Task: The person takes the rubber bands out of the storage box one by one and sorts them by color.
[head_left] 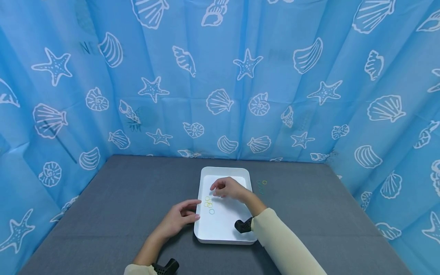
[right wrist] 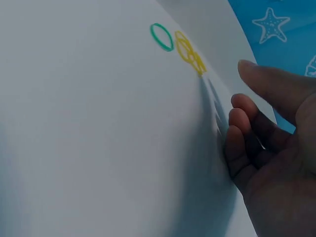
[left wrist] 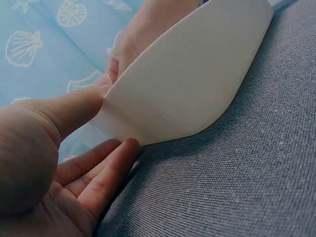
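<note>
A white rectangular tray (head_left: pixel 223 233) lies on the table. My left hand (head_left: pixel 177 218) holds its left side: in the left wrist view the thumb rests on the rim and fingertips touch low on the outer wall. Inside the tray, near its left wall, several thin yellow bands like small rubber bands (right wrist: pixel 186 51) lie bunched together. One green band (right wrist: pixel 162 37) sits beside them, nearer to me. My right hand (head_left: pixel 228 188) hovers over the upper part of the tray, thumb apart from its loosely bent fingers, with nothing visible between them.
To the right of the tray, a yellow band (head_left: pixel 264 182) and several green bands (head_left: pixel 260 187) lie on the grey cloth-covered table (head_left: pixel 154 179). A blue curtain (head_left: pixel 206 126) with white shells and starfish stands behind and at both sides.
</note>
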Demonstrator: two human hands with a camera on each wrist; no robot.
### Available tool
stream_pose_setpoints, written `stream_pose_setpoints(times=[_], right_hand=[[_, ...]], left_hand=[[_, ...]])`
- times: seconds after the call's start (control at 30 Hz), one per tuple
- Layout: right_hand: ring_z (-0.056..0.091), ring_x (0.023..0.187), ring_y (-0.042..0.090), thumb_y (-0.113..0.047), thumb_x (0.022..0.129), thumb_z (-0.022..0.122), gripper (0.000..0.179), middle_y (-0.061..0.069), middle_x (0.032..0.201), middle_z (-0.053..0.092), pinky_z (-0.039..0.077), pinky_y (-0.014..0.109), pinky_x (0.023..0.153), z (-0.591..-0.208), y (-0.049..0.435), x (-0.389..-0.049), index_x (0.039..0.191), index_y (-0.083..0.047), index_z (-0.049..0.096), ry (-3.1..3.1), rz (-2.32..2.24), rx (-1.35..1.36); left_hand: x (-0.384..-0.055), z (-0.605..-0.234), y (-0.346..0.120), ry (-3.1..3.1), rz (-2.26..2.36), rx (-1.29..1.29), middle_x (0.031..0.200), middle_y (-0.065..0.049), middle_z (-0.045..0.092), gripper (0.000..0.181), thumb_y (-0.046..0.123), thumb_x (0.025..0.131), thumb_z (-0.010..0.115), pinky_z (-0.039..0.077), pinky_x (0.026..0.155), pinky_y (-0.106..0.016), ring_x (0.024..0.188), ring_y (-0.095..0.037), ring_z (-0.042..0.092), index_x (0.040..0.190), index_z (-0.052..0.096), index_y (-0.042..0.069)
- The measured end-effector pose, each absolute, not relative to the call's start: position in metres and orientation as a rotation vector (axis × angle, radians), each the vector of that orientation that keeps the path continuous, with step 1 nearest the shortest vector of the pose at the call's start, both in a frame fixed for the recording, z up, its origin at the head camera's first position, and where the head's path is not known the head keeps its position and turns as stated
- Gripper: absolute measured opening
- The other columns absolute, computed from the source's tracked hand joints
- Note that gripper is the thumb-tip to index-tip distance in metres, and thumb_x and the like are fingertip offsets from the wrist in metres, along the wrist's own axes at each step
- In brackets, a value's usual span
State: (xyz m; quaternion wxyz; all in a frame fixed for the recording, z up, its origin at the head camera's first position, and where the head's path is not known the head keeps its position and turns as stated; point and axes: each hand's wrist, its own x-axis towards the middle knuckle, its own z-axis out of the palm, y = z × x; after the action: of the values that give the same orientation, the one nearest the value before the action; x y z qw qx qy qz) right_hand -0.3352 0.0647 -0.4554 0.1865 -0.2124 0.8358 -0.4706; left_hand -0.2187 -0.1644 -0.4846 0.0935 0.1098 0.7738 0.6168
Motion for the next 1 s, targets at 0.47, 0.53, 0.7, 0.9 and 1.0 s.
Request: stream_pose_setpoints(times=[0.47, 0.53, 0.7, 0.9, 1.0], right_hand=[[0.047, 0.068, 0.012, 0.007, 0.081, 0.072, 0.021, 0.000, 0.073, 0.053, 0.038, 0.025, 0.066, -0.451, 0.055, -0.328, 0.097, -0.006, 0.074, 2.293, -1.048, -0.832], [0.047, 0.068, 0.012, 0.008, 0.080, 0.073, 0.022, -0.001, 0.073, 0.054, 0.038, 0.025, 0.065, -0.451, 0.055, -0.327, 0.097, -0.005, 0.074, 2.296, -1.022, -0.847], [0.048, 0.070, 0.011, 0.008, 0.079, 0.074, 0.023, -0.002, 0.073, 0.054, 0.039, 0.025, 0.067, -0.451, 0.052, -0.327, 0.096, -0.007, 0.075, 2.313, -0.970, -0.883], [0.050, 0.075, 0.013, 0.005, 0.080, 0.075, 0.023, -0.001, 0.077, 0.057, 0.040, 0.027, 0.070, -0.452, 0.051, -0.327, 0.095, -0.013, 0.077, 2.353, -0.923, -0.847], [0.051, 0.075, 0.013, 0.004, 0.080, 0.075, 0.022, -0.001, 0.078, 0.058, 0.041, 0.026, 0.070, -0.452, 0.051, -0.327, 0.094, -0.013, 0.078, 2.372, -0.912, -0.832]], left_hand=[[-0.212, -0.468, -0.161, 2.293, 1.832, 0.318, 0.125, -0.026, 0.056, 0.047, 0.008, 0.092, 0.068, 0.052, 0.080, -0.038, 0.096, -0.025, 0.063, 0.135, 0.053, -0.002], [-0.216, -0.478, -0.163, 2.294, 1.831, 0.314, 0.126, -0.025, 0.056, 0.048, 0.009, 0.091, 0.068, 0.052, 0.080, -0.038, 0.097, -0.025, 0.063, 0.136, 0.053, -0.001], [-0.221, -0.488, -0.164, 2.297, 1.833, 0.321, 0.126, -0.025, 0.056, 0.048, 0.009, 0.091, 0.069, 0.052, 0.080, -0.039, 0.097, -0.025, 0.063, 0.136, 0.053, 0.000], [-0.220, -0.486, -0.164, 2.295, 1.843, 0.330, 0.127, -0.024, 0.056, 0.049, 0.011, 0.091, 0.069, 0.052, 0.079, -0.038, 0.096, -0.024, 0.063, 0.136, 0.053, 0.001], [-0.219, -0.486, -0.164, 2.295, 1.846, 0.337, 0.126, -0.024, 0.056, 0.049, 0.012, 0.091, 0.070, 0.052, 0.079, -0.038, 0.096, -0.024, 0.063, 0.136, 0.053, 0.001]])
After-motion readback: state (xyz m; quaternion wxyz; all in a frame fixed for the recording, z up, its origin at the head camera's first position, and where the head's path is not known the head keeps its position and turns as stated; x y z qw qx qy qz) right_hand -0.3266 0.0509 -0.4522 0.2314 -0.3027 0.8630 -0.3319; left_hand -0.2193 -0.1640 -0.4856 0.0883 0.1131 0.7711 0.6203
